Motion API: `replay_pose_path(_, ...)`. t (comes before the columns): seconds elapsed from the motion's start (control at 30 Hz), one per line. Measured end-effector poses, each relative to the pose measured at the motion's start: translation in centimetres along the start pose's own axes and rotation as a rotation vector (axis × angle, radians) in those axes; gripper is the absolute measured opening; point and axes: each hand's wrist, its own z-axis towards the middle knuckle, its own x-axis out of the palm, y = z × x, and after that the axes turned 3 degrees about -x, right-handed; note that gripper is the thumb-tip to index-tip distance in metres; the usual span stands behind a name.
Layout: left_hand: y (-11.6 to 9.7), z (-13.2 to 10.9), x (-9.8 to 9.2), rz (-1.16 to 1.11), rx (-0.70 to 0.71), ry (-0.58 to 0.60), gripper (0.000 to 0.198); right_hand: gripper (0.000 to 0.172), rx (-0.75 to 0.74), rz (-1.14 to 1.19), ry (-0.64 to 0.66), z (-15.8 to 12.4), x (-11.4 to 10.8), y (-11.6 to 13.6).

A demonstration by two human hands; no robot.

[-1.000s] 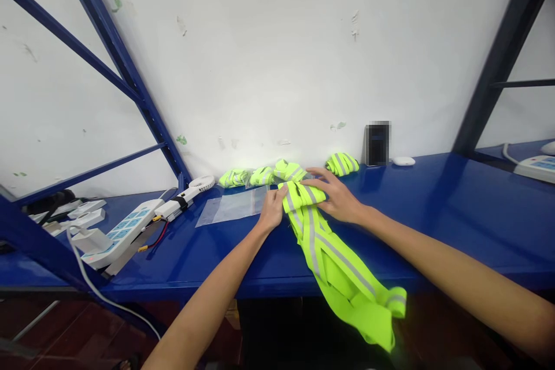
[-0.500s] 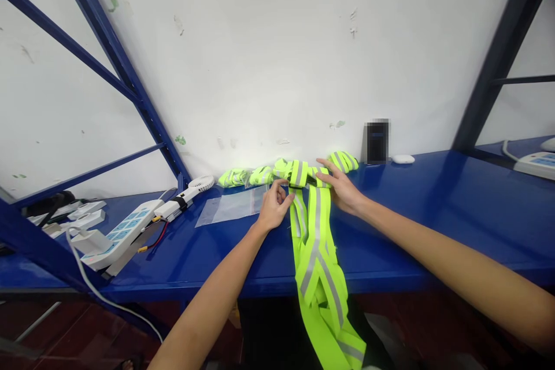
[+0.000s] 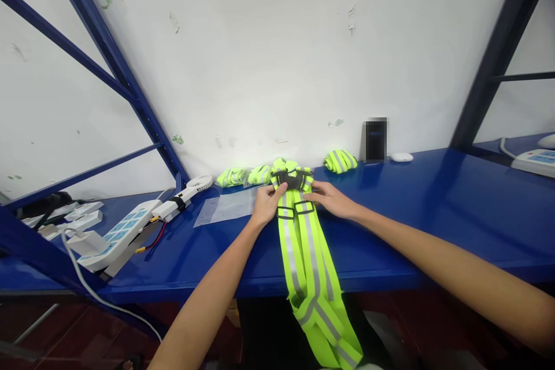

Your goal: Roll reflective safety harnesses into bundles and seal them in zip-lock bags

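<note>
A neon-yellow reflective strap vest (image 3: 309, 248) with grey stripes hangs from the blue table's front edge, its upper end lying on the tabletop. Across that end sits a black buckle (image 3: 293, 180), and below it are two black strap adjusters. My left hand (image 3: 265, 204) pinches the vest's left side, thumb at the buckle. On the opposite side, my right hand (image 3: 335, 199) grips the strap between thumb and fingers; some fingertips are hidden behind it.
Rolled reflective vests (image 3: 234, 177) lie along the wall, with another roll (image 3: 340, 161) further right. A clear plastic bag (image 3: 217, 208) lies left of my hand. A white fan (image 3: 197, 185), a power strip (image 3: 121, 234), a blurred dark object (image 3: 375, 140) and a white case (image 3: 402, 157) are on the table (image 3: 411, 202).
The vest's upper end has been turned and straightened, so the buckle and both adjusters now show. My right hand has moved down and slightly left; my left hand has shifted slightly left.
</note>
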Motion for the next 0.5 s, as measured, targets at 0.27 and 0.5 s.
replay_pose_path(0.27,-0.4,-0.6,0.3,0.095,0.057,0.135,0.048,0.030,-0.074,-0.056,-0.118,0.7,-0.4,-1.0)
replay_pose_path(0.5,-0.9,-1.3,0.1,0.232,0.128,0.184,0.035,0.034,-0.118,-0.009,-0.222,0.7,-0.1,-0.6)
